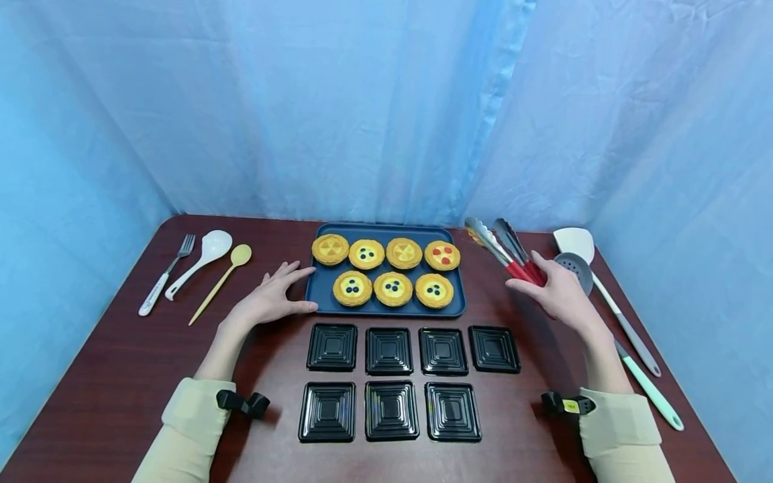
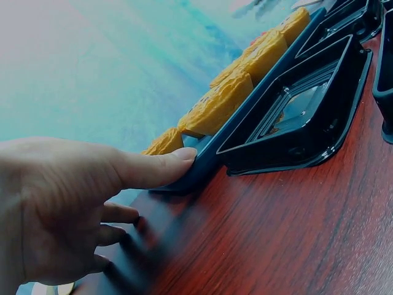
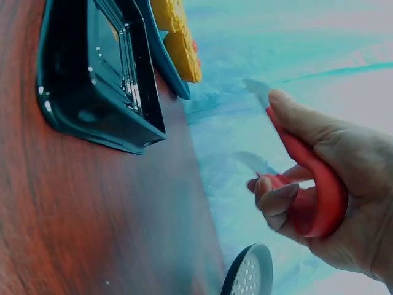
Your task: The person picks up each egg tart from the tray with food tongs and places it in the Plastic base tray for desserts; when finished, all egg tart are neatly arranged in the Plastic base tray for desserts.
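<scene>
Several egg tarts [image 1: 392, 290] sit in two rows on a dark blue baking tray [image 1: 323, 300], some topped with blue berries, one with red pieces. My left hand [image 1: 268, 298] is at the tray's left edge with fingers spread; in the left wrist view its thumb [image 2: 163, 169] touches the tray's rim. To the right of the tray, my right hand [image 1: 563, 293] grips metal tongs [image 1: 492, 240] by their red handles, the two arms apart and pointing away from me. Nothing is between the tongs' tips. Several black square plastic boxes [image 1: 388, 351] stand in two rows in front of the tray.
On the left lie a fork [image 1: 171, 272], a white ladle [image 1: 205, 258] and a yellow spoon [image 1: 226, 276]. At the right lie a white turner [image 1: 616, 308], a grey skimmer [image 1: 576, 270] and a pale green handle [image 1: 655, 392]. A blue curtain [image 1: 338, 121] encloses the table.
</scene>
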A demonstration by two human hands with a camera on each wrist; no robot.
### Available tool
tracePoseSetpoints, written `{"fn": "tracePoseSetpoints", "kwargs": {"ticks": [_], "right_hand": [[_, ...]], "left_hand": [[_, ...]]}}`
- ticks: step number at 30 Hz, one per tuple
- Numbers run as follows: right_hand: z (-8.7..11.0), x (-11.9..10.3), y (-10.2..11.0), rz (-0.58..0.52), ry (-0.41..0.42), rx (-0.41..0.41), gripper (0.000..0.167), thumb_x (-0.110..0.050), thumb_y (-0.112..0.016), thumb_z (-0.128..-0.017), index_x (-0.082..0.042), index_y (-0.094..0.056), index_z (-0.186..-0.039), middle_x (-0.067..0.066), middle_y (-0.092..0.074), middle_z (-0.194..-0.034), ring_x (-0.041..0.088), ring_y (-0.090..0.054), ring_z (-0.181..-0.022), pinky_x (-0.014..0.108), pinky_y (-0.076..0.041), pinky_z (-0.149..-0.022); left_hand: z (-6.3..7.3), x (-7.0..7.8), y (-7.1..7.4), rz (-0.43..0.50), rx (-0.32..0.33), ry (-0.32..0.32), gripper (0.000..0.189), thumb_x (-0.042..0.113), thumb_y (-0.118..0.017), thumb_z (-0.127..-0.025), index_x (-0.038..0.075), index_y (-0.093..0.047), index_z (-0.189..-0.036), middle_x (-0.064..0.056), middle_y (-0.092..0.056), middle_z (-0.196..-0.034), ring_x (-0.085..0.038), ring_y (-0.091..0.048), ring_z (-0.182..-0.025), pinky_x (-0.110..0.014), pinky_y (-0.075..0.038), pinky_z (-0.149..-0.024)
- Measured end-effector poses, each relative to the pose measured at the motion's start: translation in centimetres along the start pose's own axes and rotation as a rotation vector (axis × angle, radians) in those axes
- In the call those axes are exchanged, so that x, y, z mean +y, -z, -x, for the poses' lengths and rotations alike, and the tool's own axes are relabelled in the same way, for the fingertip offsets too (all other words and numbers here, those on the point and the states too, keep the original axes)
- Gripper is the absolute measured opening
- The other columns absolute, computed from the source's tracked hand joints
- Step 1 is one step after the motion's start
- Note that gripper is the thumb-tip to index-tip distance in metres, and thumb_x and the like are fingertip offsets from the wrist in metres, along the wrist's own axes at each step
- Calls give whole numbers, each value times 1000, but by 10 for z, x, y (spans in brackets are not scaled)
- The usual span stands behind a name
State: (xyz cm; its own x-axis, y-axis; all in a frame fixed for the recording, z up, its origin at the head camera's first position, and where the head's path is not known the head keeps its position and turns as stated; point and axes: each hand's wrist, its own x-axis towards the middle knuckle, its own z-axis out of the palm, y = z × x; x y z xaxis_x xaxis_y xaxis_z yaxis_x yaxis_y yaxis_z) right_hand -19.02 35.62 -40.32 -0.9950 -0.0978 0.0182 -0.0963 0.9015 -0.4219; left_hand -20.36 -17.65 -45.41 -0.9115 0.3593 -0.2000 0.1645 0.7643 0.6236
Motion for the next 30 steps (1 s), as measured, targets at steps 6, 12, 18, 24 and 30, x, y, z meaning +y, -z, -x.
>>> {"fn": "tracePoseSetpoints", "kwargs": {"ticks": [6,12,18,24,30], "right_hand": [[3,-3,5,-13,43,30,95,-53,-73,-92,-4,-32,-161,28,-54,-142,36,-54,-107,40,-51,-75],[8,-5,10,-33,81,-10,92,-52,-73,-93,-9,-31,-163,26,-51,-149,35,-55,-113,55,-52,-89],[11,-6,15,-19,147,-11,82,-43,-77,-92,-10,-41,-158,21,-60,-136,29,-59,-102,44,-55,-81],[14,-9,16,-36,189,-42,78,-39,-84,-87,-14,-50,-153,8,-66,-109,20,-57,-87,26,-52,-65],[18,-16,15,-22,189,-86,80,-48,-86,-82,-13,-56,-148,8,-69,-106,20,-56,-83,27,-49,-63]], "left_hand": [[-1,0,0,-3,-3,1,83,39,-75,-94,12,-35,-162,-27,-14,-171,-48,-2,-160,-71,1,-126],[0,-1,0,4,-7,3,83,39,-75,-94,12,-34,-162,-27,-14,-171,-47,-1,-160,-70,2,-126],[-1,-1,-1,12,-9,6,83,39,-75,-94,13,-34,-162,-26,-13,-171,-47,0,-160,-70,3,-126],[0,0,0,13,-10,5,83,39,-74,-95,13,-34,-162,-26,-12,-172,-47,0,-160,-70,3,-126],[1,1,0,11,-10,7,83,39,-74,-95,13,-34,-162,-26,-12,-171,-47,0,-160,-70,2,-126]]}}
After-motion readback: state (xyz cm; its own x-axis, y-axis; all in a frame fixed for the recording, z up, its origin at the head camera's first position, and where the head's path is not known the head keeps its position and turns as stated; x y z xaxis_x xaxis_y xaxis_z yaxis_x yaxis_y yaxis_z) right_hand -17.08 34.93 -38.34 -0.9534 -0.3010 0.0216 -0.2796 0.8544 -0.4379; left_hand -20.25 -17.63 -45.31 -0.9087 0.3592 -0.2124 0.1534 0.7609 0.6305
